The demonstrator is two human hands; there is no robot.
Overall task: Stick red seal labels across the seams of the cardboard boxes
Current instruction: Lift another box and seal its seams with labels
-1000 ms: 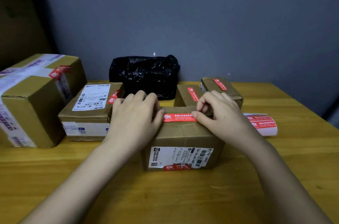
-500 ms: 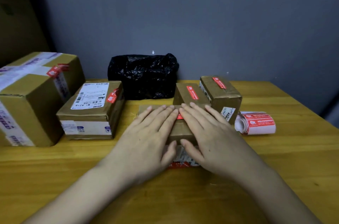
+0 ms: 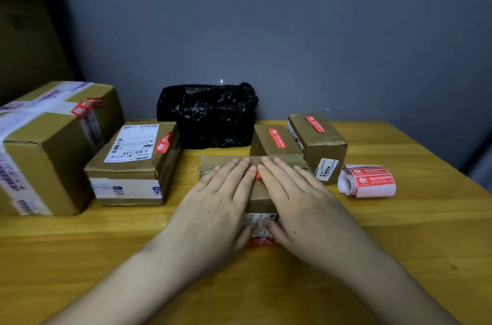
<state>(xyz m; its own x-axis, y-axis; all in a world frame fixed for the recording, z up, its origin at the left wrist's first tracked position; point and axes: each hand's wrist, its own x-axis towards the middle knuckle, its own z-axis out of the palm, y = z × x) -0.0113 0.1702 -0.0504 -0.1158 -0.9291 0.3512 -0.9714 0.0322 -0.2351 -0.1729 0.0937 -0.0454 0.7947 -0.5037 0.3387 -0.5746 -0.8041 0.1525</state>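
A brown cardboard box (image 3: 262, 193) lies in the middle of the wooden table (image 3: 399, 239). My left hand (image 3: 215, 204) and my right hand (image 3: 298, 202) lie flat on its top, fingers straight and side by side, pressing down. A sliver of a red seal label (image 3: 257, 175) shows between my index fingers; the hands hide the remainder of it. Another red label (image 3: 259, 241) peeks out at the box's lower front edge. A roll of red seal labels (image 3: 368, 181) lies to the right.
Two small sealed boxes (image 3: 277, 139) (image 3: 318, 143) stand behind my hands. A mid-sized box (image 3: 135, 162) and a large box (image 3: 50, 143), both with red labels, sit to the left. A black plastic bag (image 3: 207, 114) rests against the grey wall.
A second ago my fingertips held the red label's ends along the box's top edge. Both hands have since flattened over the label and now press on the top.
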